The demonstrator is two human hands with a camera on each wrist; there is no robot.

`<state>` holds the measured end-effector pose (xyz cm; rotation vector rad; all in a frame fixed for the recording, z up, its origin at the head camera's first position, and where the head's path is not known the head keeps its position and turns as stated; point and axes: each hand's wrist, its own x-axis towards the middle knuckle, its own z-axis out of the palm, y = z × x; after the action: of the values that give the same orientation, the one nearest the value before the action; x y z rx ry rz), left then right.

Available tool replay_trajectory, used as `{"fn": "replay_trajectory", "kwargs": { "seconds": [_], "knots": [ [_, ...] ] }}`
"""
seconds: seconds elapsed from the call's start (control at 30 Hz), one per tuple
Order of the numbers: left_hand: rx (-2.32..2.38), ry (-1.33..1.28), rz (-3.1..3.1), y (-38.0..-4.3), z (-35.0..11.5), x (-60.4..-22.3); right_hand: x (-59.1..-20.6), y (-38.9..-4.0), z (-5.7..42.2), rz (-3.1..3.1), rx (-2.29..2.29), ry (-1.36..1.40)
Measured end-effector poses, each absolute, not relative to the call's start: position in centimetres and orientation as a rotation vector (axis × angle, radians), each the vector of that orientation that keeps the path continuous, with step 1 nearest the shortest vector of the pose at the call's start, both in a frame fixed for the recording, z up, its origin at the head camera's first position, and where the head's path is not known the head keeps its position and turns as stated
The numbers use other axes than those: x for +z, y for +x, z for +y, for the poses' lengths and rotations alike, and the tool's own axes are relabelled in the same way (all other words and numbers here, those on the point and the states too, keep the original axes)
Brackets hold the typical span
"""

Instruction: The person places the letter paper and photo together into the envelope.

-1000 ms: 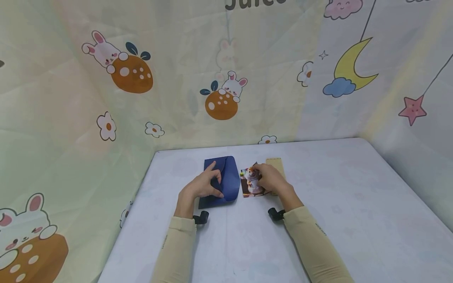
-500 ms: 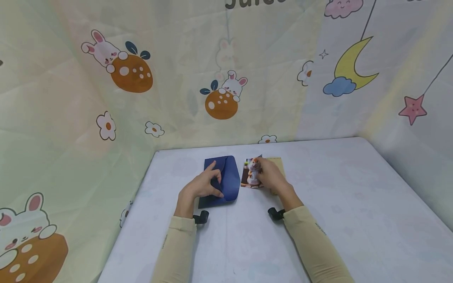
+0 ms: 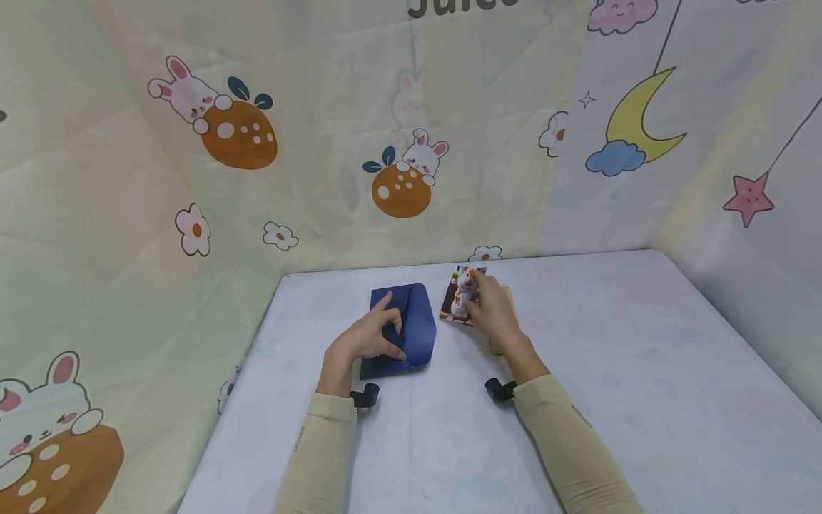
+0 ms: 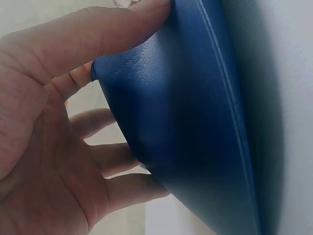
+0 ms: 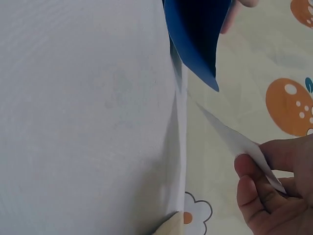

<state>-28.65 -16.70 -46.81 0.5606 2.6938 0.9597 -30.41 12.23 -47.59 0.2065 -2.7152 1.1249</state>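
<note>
A dark blue envelope lies on the left part of the table, its flap side to the right. My left hand grips it, thumb on one face and fingers behind the paper in the left wrist view, where the blue sheet bulges. To the right of the envelope, my right hand pinches a picture card printed with a cartoon animal. In the right wrist view the card's white back is held tilted between thumb and fingers, apart from the envelope. Its lower right part is hidden by the hand.
A pale yellow paper piece lies under my right hand, mostly covered. The white table reaches back to a printed cloth backdrop with rabbits and fruit. A small black camera mount sits at each wrist.
My right hand has lifted the picture card away from me and slightly right, uncovering table beside the envelope. The left hand and envelope have stayed where they were.
</note>
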Motion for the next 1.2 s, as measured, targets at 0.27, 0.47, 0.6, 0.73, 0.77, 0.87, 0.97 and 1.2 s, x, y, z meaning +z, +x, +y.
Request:
{"fn": "replay_trajectory", "kwargs": {
  "seconds": [0.27, 0.47, 0.6, 0.73, 0.77, 0.87, 0.97, 1.2],
  "knots": [
    [0.951, 0.569, 2.679, -28.6, -16.7, -46.7, -47.6, -30.4, 12.0, -2.646, 1.162, 0.239],
    [0.935, 0.573, 2.684, -28.5, -16.7, -46.5, -47.4, -30.4, 11.5, -2.574, 1.237, 0.326],
    [0.922, 0.572, 2.692, -28.5, -16.7, -46.5, -47.3, -30.2, 11.0, -2.585, 1.257, 0.355],
    [0.929, 0.574, 2.690, -28.7, -16.7, -46.6, -47.2, -30.0, 10.6, -2.599, 1.275, 0.350],
    [0.935, 0.575, 2.688, -28.7, -16.8, -46.6, -47.2, -30.0, 10.5, -2.599, 1.283, 0.346],
    [0.948, 0.574, 2.681, -28.8, -16.8, -46.7, -47.2, -29.9, 10.4, -2.605, 1.287, 0.344],
    [0.956, 0.570, 2.677, -28.8, -16.9, -46.6, -47.2, -29.9, 10.2, -2.609, 1.297, 0.356],
    [0.956, 0.572, 2.668, -28.7, -16.9, -46.6, -47.1, -29.5, 9.8, -2.644, 1.381, 0.436]
  ]
}}
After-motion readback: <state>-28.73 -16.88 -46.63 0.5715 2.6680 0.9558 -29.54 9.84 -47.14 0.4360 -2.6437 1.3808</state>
